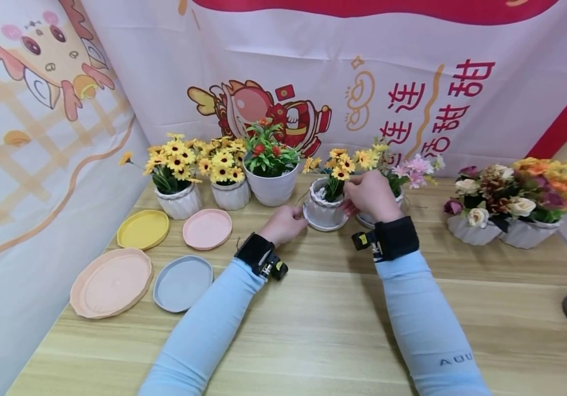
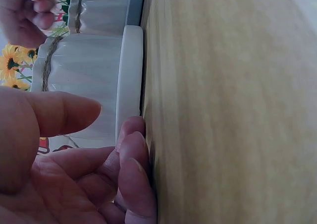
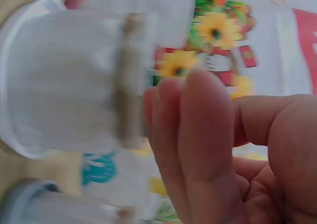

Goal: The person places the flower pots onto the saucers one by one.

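Observation:
A white ruffled flower pot [image 1: 323, 211] with yellow daisy-like flowers [image 1: 341, 166] stands on a white saucer [image 2: 131, 70]. Twine circles it just below the rim. At the left, my left hand [image 1: 285, 224] has its fingertips [image 2: 132, 127] against the saucer's edge, low by the tabletop; its thumb is held apart from them beside the pot. My right hand [image 1: 371, 193] is on the other side, with its fingers [image 3: 205, 130] extended right at the rim and flowers. The right wrist view is blurred around the pot.
Potted yellow flowers [image 1: 176, 159] and a red-flowered plant [image 1: 270, 187] stand left; pink flowers [image 1: 417, 170] in a pot on a grey saucer are close behind my right hand. More flower pots [image 1: 473, 228] stand right. Yellow [image 1: 143, 229], pink [image 1: 207, 229], peach [image 1: 111, 282] and blue-grey [image 1: 183, 283] saucers lie left.

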Tool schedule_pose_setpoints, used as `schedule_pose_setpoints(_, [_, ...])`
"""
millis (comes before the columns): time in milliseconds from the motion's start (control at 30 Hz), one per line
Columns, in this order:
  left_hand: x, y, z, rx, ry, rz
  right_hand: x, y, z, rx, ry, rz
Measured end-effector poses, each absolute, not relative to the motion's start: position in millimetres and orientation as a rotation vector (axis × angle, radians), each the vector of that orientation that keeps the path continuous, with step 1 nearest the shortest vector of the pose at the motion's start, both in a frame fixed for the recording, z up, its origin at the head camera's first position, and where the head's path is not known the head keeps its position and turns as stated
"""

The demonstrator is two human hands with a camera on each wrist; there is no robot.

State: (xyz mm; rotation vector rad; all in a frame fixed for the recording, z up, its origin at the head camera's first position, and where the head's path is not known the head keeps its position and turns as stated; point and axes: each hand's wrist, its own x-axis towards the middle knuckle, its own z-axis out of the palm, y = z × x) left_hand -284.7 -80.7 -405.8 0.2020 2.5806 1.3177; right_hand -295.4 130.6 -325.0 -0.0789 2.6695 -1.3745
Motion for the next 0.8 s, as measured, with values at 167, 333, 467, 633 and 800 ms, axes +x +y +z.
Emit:
schedule_pose_setpoints(167, [-282, -75, -407, 0.155, 2.536, 1.325, -268, 146, -298, -0.054, 2.695, -1.476])
schedule_pose_setpoints(333, [-282, -75, -412, 0.161, 2.488, 1.367, -233, 179, -282, -0.091, 2.813, -1.461])
schedule_pose_setpoints(467, [-282, -79, -416, 0.167, 2.472, 1.374, -209, 220, -277, -0.04, 2.95, -1.272])
schedule_pose_setpoints(633, [-280, -85, -410, 0.136, 2.452, 1.383, -186, 288, -288, 0.013, 3.048, -1.051])
schedule_pose_setpoints(800, [-275, -95, -395, 0.194, 2.526, 1.313, -162, 362, -315, 0.144, 3.048, -0.978])
